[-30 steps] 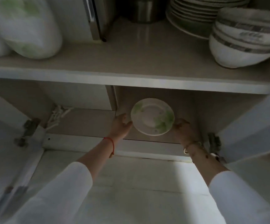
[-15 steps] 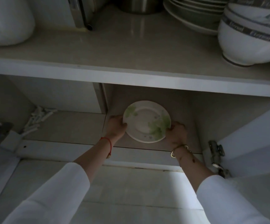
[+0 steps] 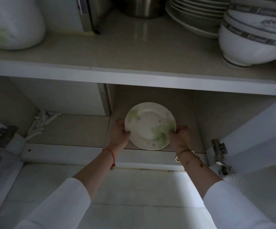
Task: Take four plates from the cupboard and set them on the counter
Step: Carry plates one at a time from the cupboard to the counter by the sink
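Upper shelf with stacked plates, nested bowls, steel pot, lower shelf with white pegs

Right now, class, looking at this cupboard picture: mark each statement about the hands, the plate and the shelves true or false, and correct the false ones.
1. The left hand and the right hand both grip the green-leaf plate at its rim. True.
2. That plate sits on the upper shelf among the bowls. False: it is in the compartment below the upper shelf, where the bowls stand.
3. A stack of plates stands on the upper shelf, left of the bowls. True.
4. The left wrist wears a gold bangle. False: it wears a red string; the gold bangle is on the right wrist.
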The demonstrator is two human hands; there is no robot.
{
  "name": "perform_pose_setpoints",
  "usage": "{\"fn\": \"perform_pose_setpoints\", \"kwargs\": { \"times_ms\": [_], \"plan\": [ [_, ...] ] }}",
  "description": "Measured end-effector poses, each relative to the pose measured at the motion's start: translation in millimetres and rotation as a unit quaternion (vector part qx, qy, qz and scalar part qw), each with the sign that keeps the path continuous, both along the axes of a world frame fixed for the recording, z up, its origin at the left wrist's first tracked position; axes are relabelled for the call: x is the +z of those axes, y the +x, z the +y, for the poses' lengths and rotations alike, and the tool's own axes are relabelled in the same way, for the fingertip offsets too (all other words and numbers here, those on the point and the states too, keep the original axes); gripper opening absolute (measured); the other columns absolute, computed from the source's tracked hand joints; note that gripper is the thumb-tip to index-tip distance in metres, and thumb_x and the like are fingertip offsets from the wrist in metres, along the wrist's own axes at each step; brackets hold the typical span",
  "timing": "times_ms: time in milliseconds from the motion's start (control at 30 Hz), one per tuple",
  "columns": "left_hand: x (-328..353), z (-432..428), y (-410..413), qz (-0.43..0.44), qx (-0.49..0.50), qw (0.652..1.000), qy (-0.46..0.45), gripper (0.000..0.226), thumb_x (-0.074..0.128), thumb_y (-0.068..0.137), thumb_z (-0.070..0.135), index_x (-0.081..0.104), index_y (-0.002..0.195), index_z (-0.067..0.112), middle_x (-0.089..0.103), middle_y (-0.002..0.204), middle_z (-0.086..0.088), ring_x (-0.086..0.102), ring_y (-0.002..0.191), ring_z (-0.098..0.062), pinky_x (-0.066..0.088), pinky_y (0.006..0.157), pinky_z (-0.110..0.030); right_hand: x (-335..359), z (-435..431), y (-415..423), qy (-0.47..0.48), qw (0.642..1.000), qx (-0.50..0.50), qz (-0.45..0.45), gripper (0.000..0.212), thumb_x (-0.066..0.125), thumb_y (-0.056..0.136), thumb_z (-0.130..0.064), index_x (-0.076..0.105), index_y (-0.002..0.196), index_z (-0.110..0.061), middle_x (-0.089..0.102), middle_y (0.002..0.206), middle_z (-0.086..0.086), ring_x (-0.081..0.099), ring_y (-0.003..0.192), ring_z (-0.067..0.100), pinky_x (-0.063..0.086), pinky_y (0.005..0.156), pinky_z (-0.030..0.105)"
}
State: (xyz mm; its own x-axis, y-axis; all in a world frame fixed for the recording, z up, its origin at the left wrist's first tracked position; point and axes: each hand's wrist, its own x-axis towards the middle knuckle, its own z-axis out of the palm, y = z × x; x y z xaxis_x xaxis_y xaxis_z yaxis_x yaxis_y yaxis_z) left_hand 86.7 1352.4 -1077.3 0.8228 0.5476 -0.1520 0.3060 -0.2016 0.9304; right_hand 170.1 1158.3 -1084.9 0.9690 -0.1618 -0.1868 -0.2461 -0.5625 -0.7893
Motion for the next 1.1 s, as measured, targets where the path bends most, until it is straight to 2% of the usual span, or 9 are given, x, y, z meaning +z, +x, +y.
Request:
{"fn": "perform_pose_setpoints", "kwargs": {
  "times_ms": [100,167,300,367,500,700,833,1000,1100],
  "plan": [
    [9,2,-13,-0.006,0.011,0.998,-0.067,0.037,0.053,0.075,-0.017,0.055,0.105,0.004,0.069,0.095,-0.001,0.063,0.096,-0.020,0.054,0.082,-0.030,7,-1,-10,0.038,0.999,0.006,0.004,0.013,0.060,0.081,-0.001,0.058,0.090,0.008,0.054,0.069,0.010,0.054,0.072,0.024,0.037,0.058,0.022],
    [22,2,-27,-0.022,0.010,0.993,-0.115,0.036,0.052,0.072,-0.019,0.054,0.100,0.003,0.069,0.085,0.009,0.066,0.088,-0.015,0.056,0.071,-0.018,19,-1,-25,0.057,0.998,0.016,-0.012,0.006,0.058,0.079,0.005,0.055,0.080,0.001,0.046,0.061,0.002,0.046,0.063,0.018,0.035,0.046,0.015],
    [67,-4,-69,0.018,0.023,0.989,-0.144,0.047,0.047,0.081,-0.022,0.046,0.121,0.002,0.058,0.111,-0.011,0.058,0.093,-0.020,0.052,0.068,-0.020,54,-9,-72,0.109,0.994,0.010,-0.022,0.032,0.051,0.077,0.016,0.058,0.106,0.004,0.058,0.078,-0.006,0.053,0.073,0.011,0.039,0.053,-0.002],
    [98,-9,-95,0.053,0.017,0.990,-0.133,0.051,0.048,0.082,-0.021,0.042,0.129,0.001,0.057,0.115,-0.012,0.058,0.096,-0.023,0.052,0.069,-0.023,77,-16,-101,0.098,0.995,0.023,0.014,0.032,0.054,0.078,0.010,0.058,0.108,-0.001,0.056,0.079,-0.015,0.055,0.074,0.010,0.041,0.057,0.004],
    [178,-24,-147,0.090,0.013,0.985,-0.145,0.052,0.047,0.085,-0.021,0.040,0.132,0.001,0.056,0.120,-0.015,0.058,0.100,-0.028,0.051,0.066,-0.025,143,-32,-158,0.101,0.991,0.005,0.090,0.033,0.057,0.081,-0.001,0.053,0.111,-0.014,0.063,0.084,-0.004,0.059,0.078,0.019,0.043,0.065,0.026],
    [317,-40,-211,0.127,-0.014,0.979,-0.158,0.050,0.048,0.087,-0.016,0.042,0.129,0.009,0.059,0.120,-0.012,0.058,0.094,-0.021,0.052,0.071,-0.025,292,-54,-225,0.143,0.979,-0.041,0.143,0.032,0.057,0.083,-0.002,0.053,0.109,-0.021,0.064,0.082,-0.006,0.060,0.073,0.010,0.042,0.056,0.022],
    [430,-58,-237,0.115,-0.033,0.980,-0.161,0.050,0.051,0.087,-0.016,0.045,0.125,0.016,0.063,0.114,-0.001,0.059,0.099,-0.019,0.047,0.074,-0.022,418,-76,-257,0.188,0.968,-0.046,0.163,0.032,0.050,0.085,0.004,0.052,0.110,-0.016,0.063,0.082,0.009,0.059,0.078,0.026,0.052,0.074,0.047],
    [566,-77,-257,0.104,-0.076,0.979,-0.160,0.051,0.057,0.089,-0.005,0.050,0.118,0.035,0.070,0.110,0.012,0.063,0.093,0.006,0.048,0.078,-0.019,576,-105,-283,0.248,0.955,-0.067,0.147,0.031,0.049,0.074,-0.005,0.052,0.101,-0.021,0.057,0.074,0.004,0.052,0.061,0.016,0.045,0.053,0.022],
    [640,-90,-259,0.102,-0.104,0.974,-0.175,0.050,0.059,0.089,-0.001,0.050,0.119,0.038,0.068,0.109,0.020,0.063,0.097,0.006,0.047,0.083,-0.025,656,-125,-296,0.257,0.954,-0.083,0.128,0.032,0.052,0.072,-0.003,0.055,0.099,-0.020,0.055,0.076,0.007,0.049,0.068,0.019,0.044,0.061,0.031]
  ]
}}
